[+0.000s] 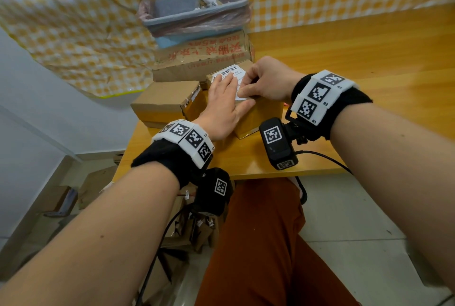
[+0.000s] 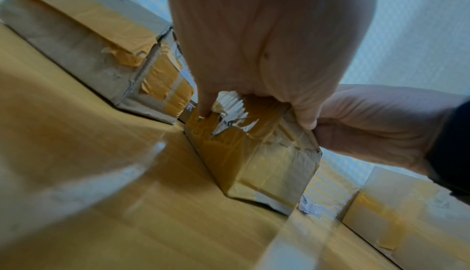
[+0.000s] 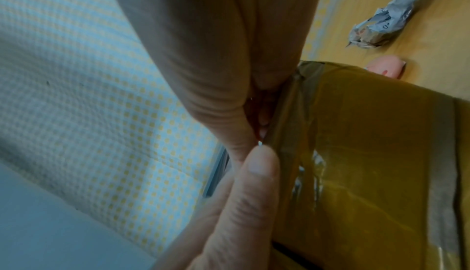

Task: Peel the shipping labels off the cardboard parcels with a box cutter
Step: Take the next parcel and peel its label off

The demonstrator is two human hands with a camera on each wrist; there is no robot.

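- The shipping label (image 1: 230,76), white with a black barcode, is lying on top of a small cardboard parcel (image 1: 261,113) wrapped in yellowish tape; its near edge is lifting.
- The parcel is sitting near the front edge of the wooden surface (image 1: 369,64).
- The left hand (image 1: 222,106) is pressing flat, fingers straight, on the label.
- The right hand (image 1: 264,79) is pinching the label's raised edge between thumb and fingers.
- Four parcels are showing on the surface in the head and left wrist views, and one lined bin (image 1: 194,13) is standing behind them.
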